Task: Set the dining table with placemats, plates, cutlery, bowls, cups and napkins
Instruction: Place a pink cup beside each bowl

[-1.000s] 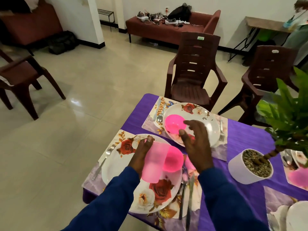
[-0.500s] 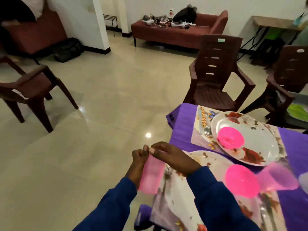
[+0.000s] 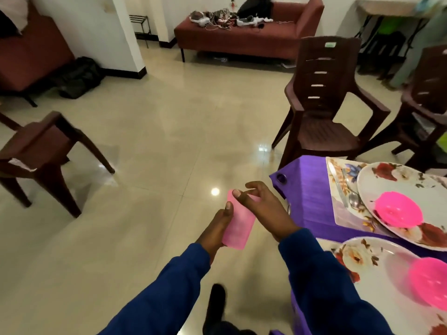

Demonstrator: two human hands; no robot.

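Bench (image 3: 312, 201), purple cloth, carries two floral plates, far one (image 3: 396, 189) and near one (image 3: 377, 269), each with a pink bowl on it; no cup visible at either setting in this view. Pink cup stack (image 3: 238, 223) is held out over the tiled floor (image 3: 157, 146), clear of the bench edge: left hand (image 3: 215, 229) wraps its side, right hand (image 3: 262, 209) pinches the top rim. Risk, as judged: if the nested cups stick and the rim pinch pulls hard, one may pop free and drop to the floor.
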